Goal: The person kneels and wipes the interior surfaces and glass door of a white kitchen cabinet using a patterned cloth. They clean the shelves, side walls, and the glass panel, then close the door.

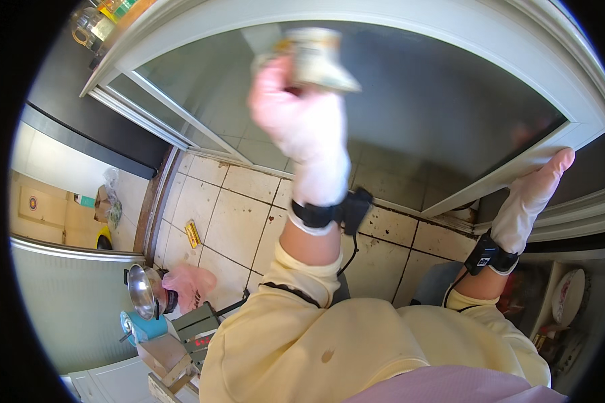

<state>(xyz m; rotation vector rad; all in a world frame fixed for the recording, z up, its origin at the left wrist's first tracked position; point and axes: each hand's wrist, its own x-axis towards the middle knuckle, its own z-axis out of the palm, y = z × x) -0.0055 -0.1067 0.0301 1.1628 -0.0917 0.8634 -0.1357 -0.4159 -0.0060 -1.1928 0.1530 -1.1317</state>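
Observation:
My left hand [307,121], in a thin pale glove with a black strap at the wrist, is raised in front of a framed glass sliding door [433,101]. Its fingers pinch a folded pale cloth [315,58], blurred and close to the pane. To the right, my right hand [529,201], gloved and strapped the same way, lies with fingers stretched out along the white door frame [567,133]. I cannot tell whether it grips the edge.
Tiled floor [237,201] holds a small yellow box [192,234]. At lower left are a steel pot [142,292], a pink plastic bag [189,284], a blue bucket [143,327] and a folding stool [196,327]. A bowl [568,297] stands on a shelf at right.

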